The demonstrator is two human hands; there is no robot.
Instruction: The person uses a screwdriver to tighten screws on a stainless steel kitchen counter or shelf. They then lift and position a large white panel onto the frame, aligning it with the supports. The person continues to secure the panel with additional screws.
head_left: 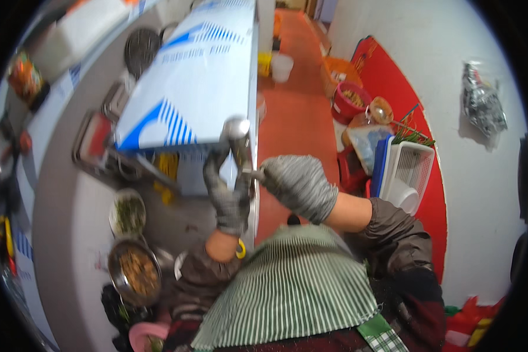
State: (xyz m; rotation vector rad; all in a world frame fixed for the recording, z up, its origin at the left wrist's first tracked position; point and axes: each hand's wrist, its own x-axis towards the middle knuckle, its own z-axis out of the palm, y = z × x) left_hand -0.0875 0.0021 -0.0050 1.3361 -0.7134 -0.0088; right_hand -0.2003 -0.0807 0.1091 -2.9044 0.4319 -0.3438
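Hands: the gloved left hand (226, 196) is gripping a shiny metal piece (237, 129), with one digit standing apart on the left and the others closing along its lower part. The gloved right hand (302, 185) is curling into a fist and pinching a short rod (257, 175), whose tip is meeting the metal piece or lying just beside it; cannot tell which. The metal piece is standing roughly upright, its rounded end uppermost, by the near right corner of a film-covered cabinet (182, 88).

Containers, left: a steel bowl (115, 263) is holding brown chunks; a white dish (127, 193), just beyond it, is holding chopped greens. A pink basin (137, 337) is showing some green inside.

Containers, right: a deep pink bucket (342, 111) is holding light brown pieces, near an orange crate (330, 69) with contents too small to identify. A white slotted basket (426, 171) is leaning beside a blue tray (382, 161), green stalks (412, 135) lying over its far end. A clear bag (482, 105) is hanging on the wall, its dark and silvery contents hard to make out.

Obscured: the gloves are covering most of the rod and the metal piece's lower end; the picture's lower edge is cutting off the basin; blur is softening the far left shelf.
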